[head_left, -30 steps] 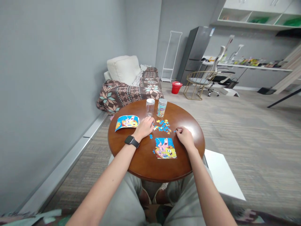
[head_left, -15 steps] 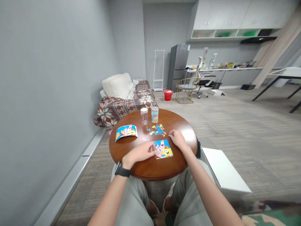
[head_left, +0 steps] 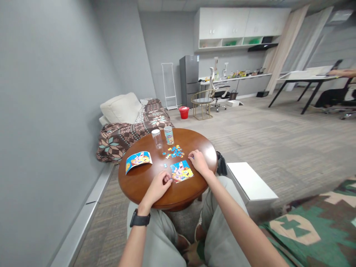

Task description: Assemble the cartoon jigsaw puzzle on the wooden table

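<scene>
On the round brown table (head_left: 150, 191) lies a partly joined jigsaw puzzle (head_left: 182, 171) with a pink and a yellow cartoon figure. My left hand (head_left: 160, 184) rests by its lower left edge, fingers curled; whatever the fingertips hold is too small to name. Beside the puzzle's upper right corner, my right hand (head_left: 198, 161) pinches what looks like a small blue puzzle piece, mostly hidden by the fingers. Loose puzzle pieces (head_left: 175, 151) are heaped just beyond the puzzle. One single blue piece (head_left: 165, 165) lies apart, near its upper left corner.
A curved picture sheet (head_left: 138, 160) stands at the table's left. Behind the pieces are a clear jar (head_left: 157, 140) and a printed tin (head_left: 168, 135). To the right is a white box (head_left: 251, 180); a blanket-covered couch (head_left: 126, 129) stands beyond. A person's arm (head_left: 343, 73) shows far right.
The view has swung to the right. My left hand has drawn back from the puzzle's left edge toward its lower left corner. My right hand remains near the upper right corner.
</scene>
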### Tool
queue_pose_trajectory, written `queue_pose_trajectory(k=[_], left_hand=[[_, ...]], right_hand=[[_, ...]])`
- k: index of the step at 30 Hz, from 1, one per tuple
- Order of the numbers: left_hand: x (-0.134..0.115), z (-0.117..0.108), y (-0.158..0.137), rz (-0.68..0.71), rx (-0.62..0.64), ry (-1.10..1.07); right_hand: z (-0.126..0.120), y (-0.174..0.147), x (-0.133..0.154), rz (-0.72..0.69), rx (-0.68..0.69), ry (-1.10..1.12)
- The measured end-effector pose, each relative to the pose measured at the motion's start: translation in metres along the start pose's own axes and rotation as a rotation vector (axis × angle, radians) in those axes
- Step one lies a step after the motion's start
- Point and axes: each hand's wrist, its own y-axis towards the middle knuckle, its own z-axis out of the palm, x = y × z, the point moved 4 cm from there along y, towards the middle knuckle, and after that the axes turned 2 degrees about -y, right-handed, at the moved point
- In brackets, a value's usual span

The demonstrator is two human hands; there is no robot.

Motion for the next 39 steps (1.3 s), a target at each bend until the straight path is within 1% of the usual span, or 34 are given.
queue_pose_trajectory(k=[3,6,11,17,21,25,28,31,35,39], left_hand=[[0.001,0.003,-0.002,0.015,-0.033,0.029],[0.002,0.004,-0.003,0.027,-0.03,0.036],[0.003,0.003,-0.004,0.001,-0.027,0.037],[0.004,0.002,-0.005,-0.044,-0.046,0.032],[0.005,0.003,-0.006,-0.091,-0.034,0.014],[0.004,0.003,-0.006,-0.135,-0.018,-0.017],[0.004,0.002,-0.006,-0.16,-0.005,-0.049],[0.004,0.002,-0.005,-0.178,0.008,-0.097],[0.002,0.001,-0.002,-0.178,0.027,-0.119],[0.0,0.0,0.001,-0.158,0.032,-0.115]], right_hand=[[-0.002,-0.002,0.003,-0.003,0.0,0.005],[-0.005,-0.007,0.008,-0.009,0.005,-0.019],[-0.01,-0.015,0.01,0.008,-0.007,-0.063],[-0.004,-0.016,0.0,-0.018,-0.046,0.088],[-0.001,-0.016,-0.007,0.001,-0.048,0.149],[-0.001,-0.017,-0.005,-0.057,0.001,0.126],[-0.002,-0.016,-0.005,-0.02,0.038,0.135],[-0.003,-0.015,-0.005,-0.007,0.07,0.264],[-0.008,-0.012,0.0,-0.09,0.149,0.454],[-0.014,-0.013,0.01,-0.1,0.167,0.597]])
